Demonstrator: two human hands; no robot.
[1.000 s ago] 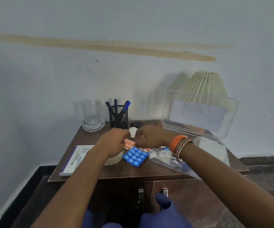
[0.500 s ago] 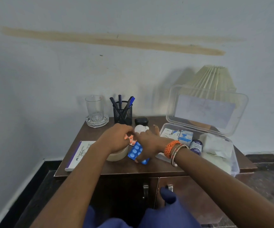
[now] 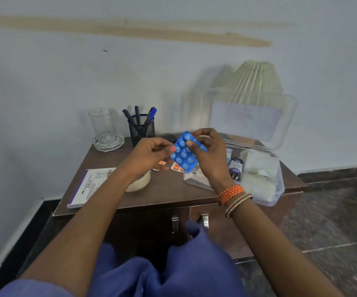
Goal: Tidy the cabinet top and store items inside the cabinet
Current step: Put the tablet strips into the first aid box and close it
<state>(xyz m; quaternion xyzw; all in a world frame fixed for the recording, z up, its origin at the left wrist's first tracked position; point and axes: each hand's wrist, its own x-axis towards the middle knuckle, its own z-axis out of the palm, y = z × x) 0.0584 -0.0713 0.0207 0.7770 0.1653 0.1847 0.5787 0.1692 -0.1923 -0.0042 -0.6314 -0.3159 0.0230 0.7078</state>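
A blue blister strip of tablets (image 3: 184, 156) is lifted above the brown cabinet top (image 3: 169, 189). My right hand (image 3: 210, 155) pinches its right side with thumb and fingers, and my left hand (image 3: 149, 156) pinches its left edge. Orange blister strips (image 3: 176, 167) lie on the top under the hands. A roll of beige tape (image 3: 140, 182) sits below my left wrist. To the right stands a clear plastic box (image 3: 267, 187) with its lid (image 3: 252, 118) up, holding small bottles and white packets.
A white notepad (image 3: 89, 186) lies at the front left. A glass on a glass dish (image 3: 105, 131) and a mesh pen holder (image 3: 141, 129) stand at the back. A pleated lampshade (image 3: 257, 78) rises behind the box. Two cabinet doors with metal handles (image 3: 189, 224) are closed below.
The blue blister strip was lying on the cabinet top under my right hand; now both hands hold it raised in the air. The camera view has tilted down slightly.
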